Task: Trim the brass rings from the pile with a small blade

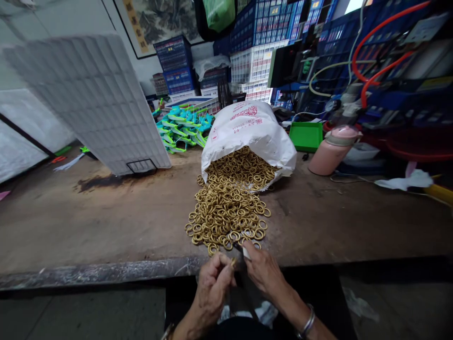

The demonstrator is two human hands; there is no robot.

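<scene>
The left hand (212, 285) was held just over the near edge of the bench (106, 222), its fingers (223, 265) closed on a single brass ring (232, 261) pinched at their tips. The right hand (264, 270) sat just beside it, almost touching. Its fingers (253, 254) were closed around a slim tool (245, 252) whose pale tip pointed toward the ring; the tool was too small to make out further. A metal bracelet (308, 322) circled the right wrist.

Directly beyond both sets of fingertips, with its nearest rings just short of them, lay the heap of brass rings (226, 212), spread across the bench. Farther out from the fingers, the heap ran into the open mouth of a white sack (247, 127) lying on its side, with more rings inside.

Beyond the right fingers and well off to their outer side stood a pink flask (332, 151), with a green tray (306, 136) behind it, next to the sack. Beyond the left fingers and well out to their side, a tall stack of white trays (92, 99) leaned on the bench. A pile of teal plastic parts (182, 127) lay between that stack and the sack.
</scene>
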